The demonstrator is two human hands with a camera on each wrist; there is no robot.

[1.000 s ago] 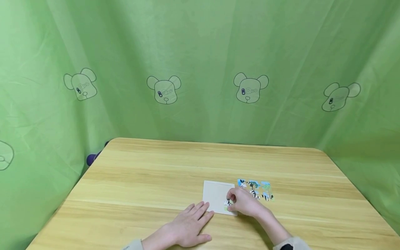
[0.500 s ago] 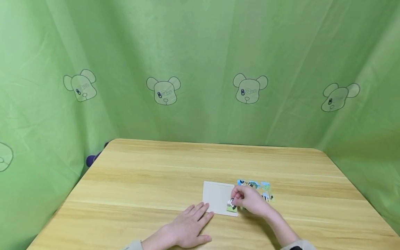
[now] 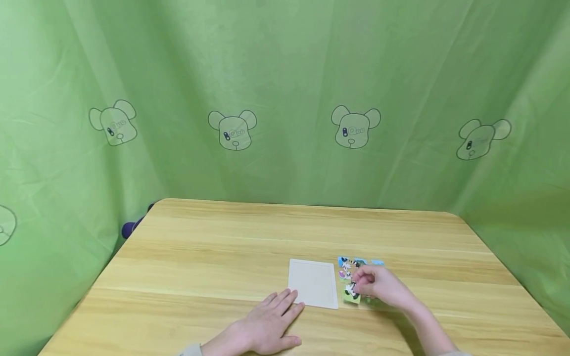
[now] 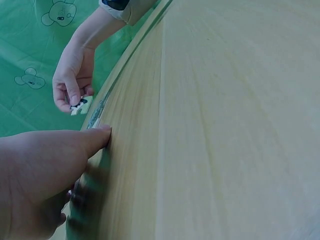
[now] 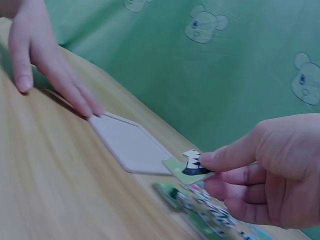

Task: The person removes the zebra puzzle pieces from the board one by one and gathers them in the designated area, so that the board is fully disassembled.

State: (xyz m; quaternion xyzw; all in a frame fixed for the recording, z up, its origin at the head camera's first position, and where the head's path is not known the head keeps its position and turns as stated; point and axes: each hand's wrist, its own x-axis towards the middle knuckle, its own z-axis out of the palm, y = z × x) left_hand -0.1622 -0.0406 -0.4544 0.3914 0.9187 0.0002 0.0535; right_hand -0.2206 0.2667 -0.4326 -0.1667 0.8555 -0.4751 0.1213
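Note:
My right hand (image 3: 380, 287) pinches a jigsaw puzzle piece (image 5: 186, 169) between thumb and fingers. Green with a black-and-white print, the piece is held tilted above other puzzle pieces (image 5: 212, 212) at the right. In the head view, the white puzzle tray (image 3: 312, 283) lies bare, its shallow rim showing. My left hand (image 3: 270, 324) rests flat on the table with fingers spread, its fingertips at the tray's near left corner. The left wrist view shows my left thumb along the tabletop and the held piece beyond it. My right hand hides some of the loose pieces.
The wooden table (image 3: 200, 257) has rounded far corners. A green curtain (image 3: 285, 74) with bear-head outlines surrounds it. Something purple (image 3: 129, 228) shows beyond the table's left edge.
My right hand has lifted the puzzle piece from the tray's near right corner and moved it right, over the loose pieces. My left hand has stayed in place.

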